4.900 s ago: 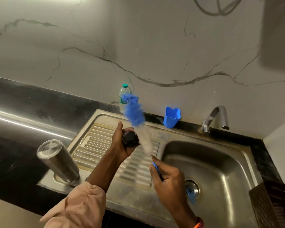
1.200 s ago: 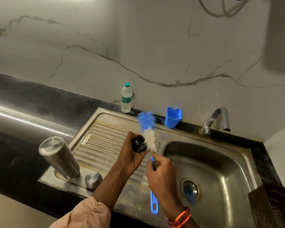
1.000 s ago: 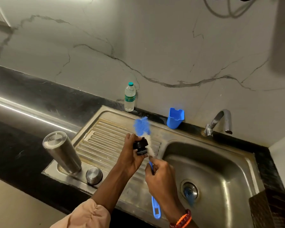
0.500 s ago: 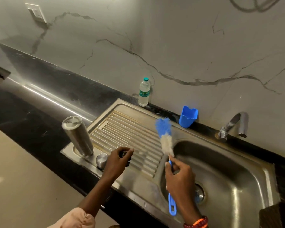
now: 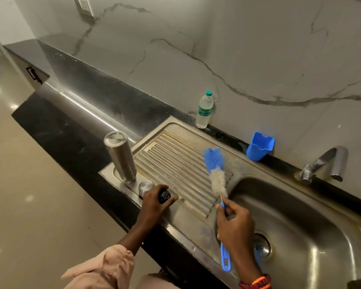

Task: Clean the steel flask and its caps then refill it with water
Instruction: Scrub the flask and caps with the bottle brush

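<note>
The steel flask (image 5: 120, 155) stands upside down at the front left corner of the drainboard (image 5: 179, 167). A round steel cap (image 5: 145, 186) lies just right of its base. My left hand (image 5: 154, 203) grips a small black inner cap (image 5: 164, 196) low over the drainboard, right beside the steel cap. My right hand (image 5: 233, 224) holds a blue-handled bottle brush (image 5: 216, 172) by its stem, with the blue and white bristles pointing up over the edge of the sink basin (image 5: 313, 230).
A small plastic water bottle (image 5: 204, 110) and a blue plastic cup (image 5: 259, 146) stand by the marble wall behind the sink. The tap (image 5: 323, 163) is at the back right. Black countertop runs off to the left, with the floor below.
My left hand has carried the black cap away from the brush, down and left to the drainboard beside the steel cap. The brush stays upright in my right hand. The view has swung left.
</note>
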